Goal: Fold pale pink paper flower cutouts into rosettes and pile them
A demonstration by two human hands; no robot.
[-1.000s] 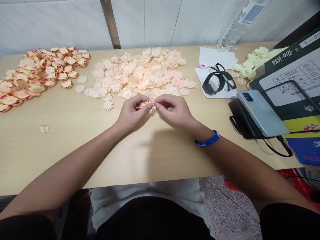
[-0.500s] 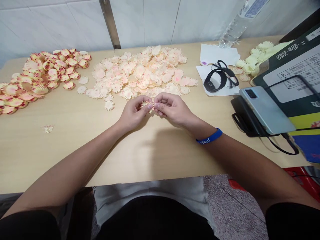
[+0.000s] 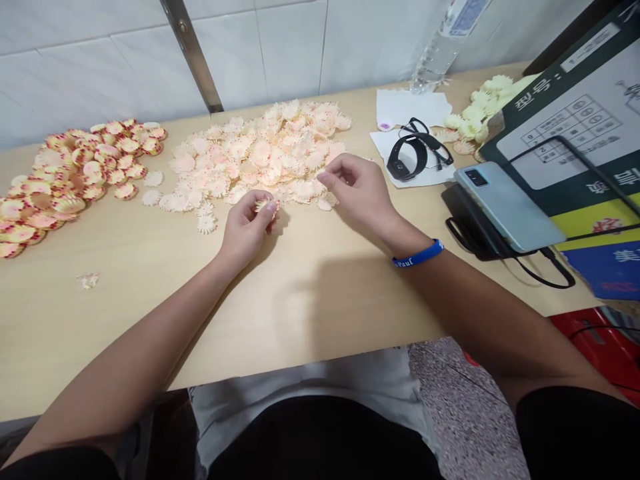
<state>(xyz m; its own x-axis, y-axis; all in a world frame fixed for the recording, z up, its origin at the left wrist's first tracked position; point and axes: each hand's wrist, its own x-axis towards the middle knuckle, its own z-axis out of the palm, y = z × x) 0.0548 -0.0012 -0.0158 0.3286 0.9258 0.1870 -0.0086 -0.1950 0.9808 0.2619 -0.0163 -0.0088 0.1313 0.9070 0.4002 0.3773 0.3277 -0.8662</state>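
Note:
My left hand (image 3: pixel 249 227) is closed in a pinch on a small frilled flower piece (image 3: pixel 265 205), cream with reddish tips; fingers partly cover it. My right hand (image 3: pixel 357 187) is over the right front edge of the middle pile, its fingers curled and the thumb near the index finger. Whatever its fingertips hold, if anything, I cannot make out. That pile (image 3: pixel 260 150) is a heap of thin, pale pink, frilly-edged flower pieces. At the left lies another heap of thicker flower pieces (image 3: pixel 93 163), yellowish with dark red edges.
Small scraps (image 3: pixel 89 281) lie at the left. To the right are a black wristband (image 3: pixel 407 157) and glasses (image 3: pixel 441 148) on white paper, a plastic bottle (image 3: pixel 435 57), greenish-white flower pieces (image 3: pixel 483 107), a pale phone (image 3: pixel 510 203) on a black object, and a printed box (image 3: pixel 565 157).
My hands, together before, are now apart. My right hand has moved up and right to the pile; the left has shifted left, still holding the flower piece. The view has tilted.

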